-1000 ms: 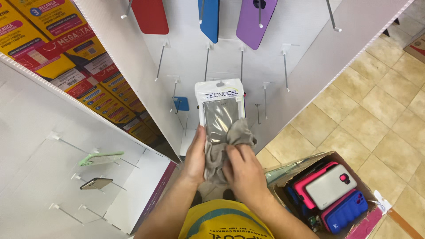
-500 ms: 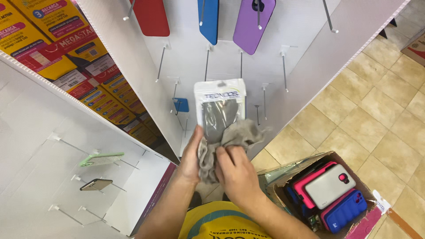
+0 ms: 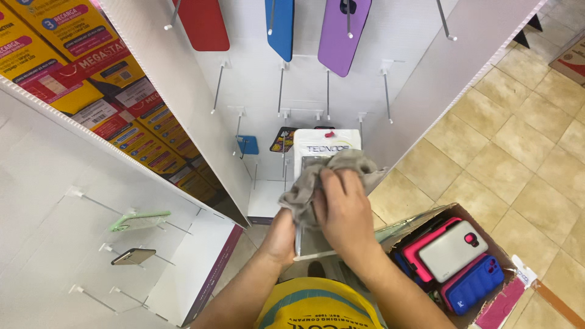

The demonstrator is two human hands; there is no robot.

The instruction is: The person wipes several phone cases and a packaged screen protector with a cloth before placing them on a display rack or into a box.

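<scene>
Grey cloth in right hand grip; left hand grips packet edge.

White flat retail package with clear window, held upright at centre, lower part hidden behind a grey cloth. Behind it on the pegs, a small blue packet and a dark multicoloured one. Upper left, a slanting row of yellow boxes with red and blue label patches, running down to the display panel's edge. Pink label strip on the cardboard box, bottom right
</scene>
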